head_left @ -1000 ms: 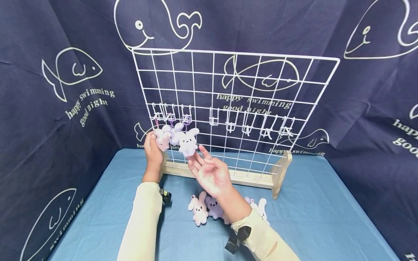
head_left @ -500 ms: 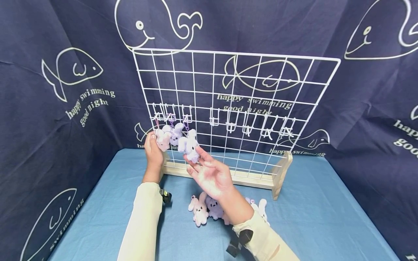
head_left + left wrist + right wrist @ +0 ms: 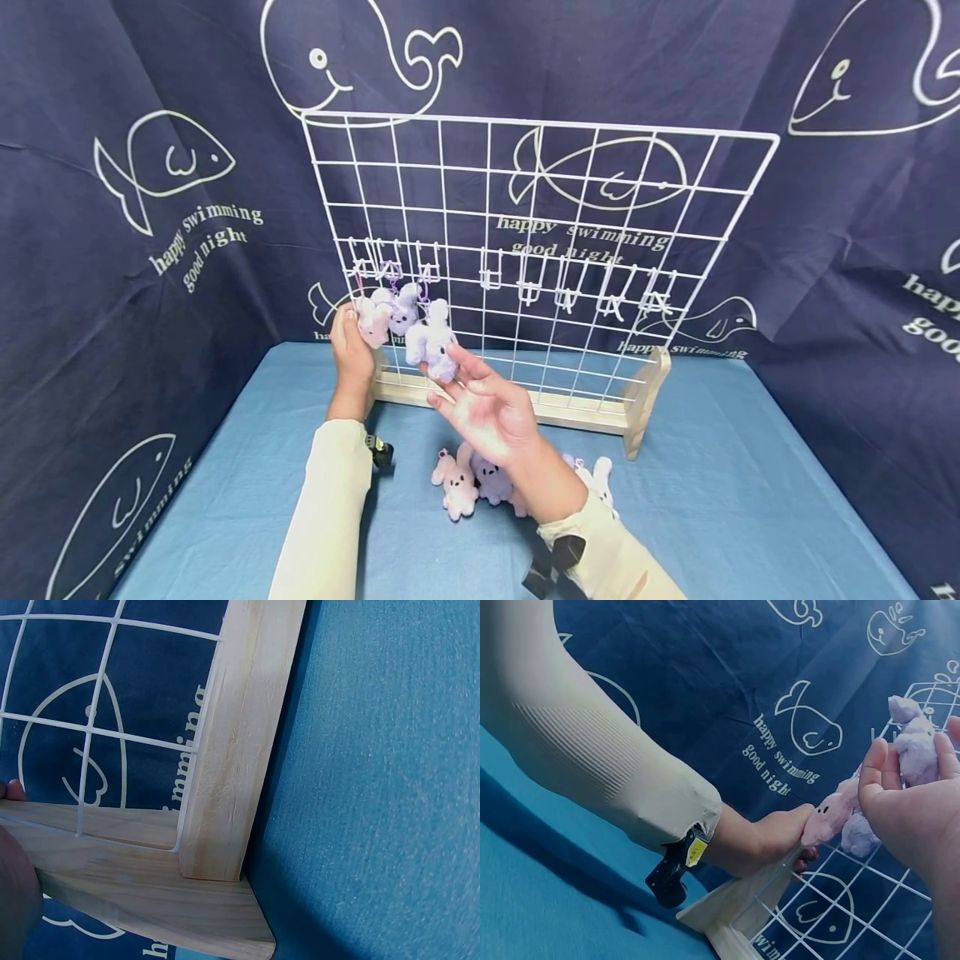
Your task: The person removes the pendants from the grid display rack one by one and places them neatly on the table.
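Observation:
My left hand (image 3: 352,346) grips the left wooden end of the white wire rack (image 3: 540,123); its curled fingertips show in the right wrist view. A pale lilac plush bunny keychain (image 3: 431,340) is held between the thumb and fingers of my right hand (image 3: 491,408), palm turned up. Its purple chain shows just left of a white hook (image 3: 430,273). Beside it a pink plush bunny (image 3: 373,322) and a purple plush bunny (image 3: 403,310) hang from the leftmost hooks. In the left wrist view, the wooden upright (image 3: 232,742) stands beside the blue cloth.
Several white hooks (image 3: 568,292) hang along the rack's right half. On the blue tablecloth (image 3: 697,500) below my right forearm lie more plush bunnies, a pink one (image 3: 456,485) and a purple one (image 3: 491,482) among them. A navy fish-print curtain surrounds the table.
My right hand has taken hold of the lilac bunny, turned it and drawn it down a little. Its ring has shifted off the front of the hook. My left hand stays put.

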{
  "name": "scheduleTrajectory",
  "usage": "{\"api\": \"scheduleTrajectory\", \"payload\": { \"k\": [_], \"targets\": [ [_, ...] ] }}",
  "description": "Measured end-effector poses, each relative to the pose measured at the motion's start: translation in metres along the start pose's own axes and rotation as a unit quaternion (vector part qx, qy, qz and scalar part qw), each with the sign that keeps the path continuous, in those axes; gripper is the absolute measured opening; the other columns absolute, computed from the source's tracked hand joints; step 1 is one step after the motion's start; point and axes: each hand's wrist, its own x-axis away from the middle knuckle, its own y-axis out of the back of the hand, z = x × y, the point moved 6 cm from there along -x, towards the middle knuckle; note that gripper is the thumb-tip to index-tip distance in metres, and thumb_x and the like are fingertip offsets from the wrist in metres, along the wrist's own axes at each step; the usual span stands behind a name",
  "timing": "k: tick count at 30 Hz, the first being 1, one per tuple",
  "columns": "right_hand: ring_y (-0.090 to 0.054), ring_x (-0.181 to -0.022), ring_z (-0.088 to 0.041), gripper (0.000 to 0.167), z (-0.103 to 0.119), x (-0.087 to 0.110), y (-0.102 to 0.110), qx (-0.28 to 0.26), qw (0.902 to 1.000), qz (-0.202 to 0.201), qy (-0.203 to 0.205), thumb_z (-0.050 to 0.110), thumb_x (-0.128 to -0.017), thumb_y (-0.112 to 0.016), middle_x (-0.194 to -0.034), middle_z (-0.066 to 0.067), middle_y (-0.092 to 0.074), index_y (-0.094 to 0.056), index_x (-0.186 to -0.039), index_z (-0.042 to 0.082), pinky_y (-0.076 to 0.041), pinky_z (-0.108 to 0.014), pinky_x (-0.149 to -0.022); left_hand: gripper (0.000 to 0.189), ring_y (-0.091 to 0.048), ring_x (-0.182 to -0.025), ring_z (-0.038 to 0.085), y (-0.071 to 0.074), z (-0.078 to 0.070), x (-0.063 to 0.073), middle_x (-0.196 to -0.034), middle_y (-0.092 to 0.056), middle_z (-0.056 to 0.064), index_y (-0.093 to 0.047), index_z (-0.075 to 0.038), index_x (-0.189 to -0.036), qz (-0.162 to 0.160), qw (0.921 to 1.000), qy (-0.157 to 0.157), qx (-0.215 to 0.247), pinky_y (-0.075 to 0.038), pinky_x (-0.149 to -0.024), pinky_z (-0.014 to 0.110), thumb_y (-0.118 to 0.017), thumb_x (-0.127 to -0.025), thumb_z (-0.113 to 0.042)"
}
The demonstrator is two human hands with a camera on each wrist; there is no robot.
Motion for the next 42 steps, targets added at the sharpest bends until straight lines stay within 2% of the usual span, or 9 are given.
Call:
{"api": "scheduleTrajectory", "payload": {
  "k": [6,12,19,24,28,34,36,39,42],
  "targets": [
    [-0.055,-0.138,-0.022,0.042,0.0,0.003,-0.001,0.007,0.9998,0.02,0.003,0.007,-0.093,-0.062,-0.129,0.007,-0.071,-0.073,-0.131,0.019,-0.048,-0.034,-0.109,0.033,-0.055,-0.094,-0.003,0.0,-0.001,0.001,-0.096,-0.059,-0.017,-0.058,0.02,-0.113,-0.002,1.0,0.0,0.0,-0.045,-0.09,0.015,-0.035,-0.105,-0.003],
    [-0.055,-0.139,-0.023,0.043,-0.001,0.003,0.0,0.025,0.9996,0.007,0.007,0.005,-0.092,-0.063,-0.131,0.007,-0.071,-0.074,-0.13,0.02,-0.049,-0.034,-0.108,0.033,-0.055,-0.093,-0.003,0.0,-0.002,0.0,-0.096,-0.06,-0.017,-0.059,0.02,-0.112,-0.006,0.9999,-0.007,0.007,-0.045,-0.089,0.015,-0.035,-0.105,-0.002],
    [-0.063,-0.122,-0.015,0.038,-0.003,0.004,0.003,0.088,0.9945,-0.054,0.016,0.002,-0.099,-0.057,-0.126,0.005,-0.068,-0.076,-0.121,0.027,-0.054,-0.027,-0.098,0.03,-0.056,-0.093,0.001,-0.001,0.005,-0.002,-0.095,-0.061,-0.014,-0.066,-0.007,-0.104,-0.004,0.9993,0.009,0.035,-0.047,-0.086,0.016,-0.035,-0.106,-0.004],
    [-0.066,-0.114,-0.013,0.059,-0.007,0.004,0.009,0.162,0.9825,-0.089,0.022,-0.013,-0.096,-0.049,-0.128,0.002,-0.062,-0.074,-0.121,0.033,-0.055,-0.022,-0.088,0.031,-0.056,-0.092,0.001,-0.002,0.007,-0.002,-0.094,-0.06,-0.014,-0.065,-0.014,-0.102,-0.003,0.9991,0.01,0.042,-0.047,-0.084,0.016,-0.035,-0.106,-0.004],
    [-0.061,-0.104,-0.012,0.066,-0.009,0.005,0.014,0.237,0.9628,-0.128,0.023,-0.018,-0.09,-0.05,-0.129,0.0,-0.055,-0.068,-0.129,0.032,-0.054,-0.02,-0.083,0.03,-0.056,-0.092,0.0,-0.001,0.008,-0.002,-0.094,-0.06,-0.015,-0.065,-0.01,-0.103,-0.009,0.9993,0.009,0.035,-0.046,-0.085,0.015,-0.035,-0.105,-0.004],
    [-0.058,-0.089,-0.012,0.061,-0.009,0.008,0.016,0.341,0.9237,-0.171,0.034,-0.011,-0.092,-0.055,-0.12,-0.003,-0.057,-0.051,-0.151,0.005,-0.052,-0.021,-0.073,0.029,-0.055,-0.092,0.0,-0.002,0.007,-0.001,-0.093,-0.06,-0.016,-0.065,-0.005,-0.103,-0.007,0.9995,0.004,0.029,-0.046,-0.085,0.015,-0.036,-0.105,-0.003],
    [-0.059,-0.085,-0.012,0.057,-0.008,0.009,0.015,0.374,0.9098,-0.175,0.038,-0.008,-0.095,-0.059,-0.115,-0.003,-0.061,-0.05,-0.151,0.002,-0.052,-0.021,-0.071,0.029,-0.055,-0.091,0.0,-0.002,0.006,-0.001,-0.093,-0.06,-0.015,-0.065,-0.006,-0.103,-0.005,0.9995,0.002,0.032,-0.046,-0.084,0.015,-0.036,-0.105,-0.003],
    [-0.062,-0.081,-0.009,0.049,-0.006,0.011,0.014,0.429,0.8821,-0.189,0.049,0.0,-0.097,-0.068,-0.109,0.0,-0.066,-0.058,-0.145,0.003,-0.053,-0.02,-0.071,0.029,-0.055,-0.091,0.0,-0.001,0.005,-0.001,-0.094,-0.06,-0.015,-0.064,-0.009,-0.102,-0.004,0.9993,0.0,0.036,-0.046,-0.084,0.015,-0.036,-0.105,-0.004],
    [-0.066,-0.085,-0.005,0.045,-0.005,0.013,0.013,0.462,0.8629,-0.192,0.07,0.003,-0.094,-0.074,-0.111,-0.002,-0.07,-0.064,-0.138,0.002,-0.057,-0.02,-0.074,0.031,-0.056,-0.091,0.001,-0.001,0.006,-0.001,-0.093,-0.06,-0.014,-0.065,-0.013,-0.102,-0.006,0.9989,0.006,0.046,-0.047,-0.084,0.016,-0.035,-0.105,-0.004]
  ]
}}
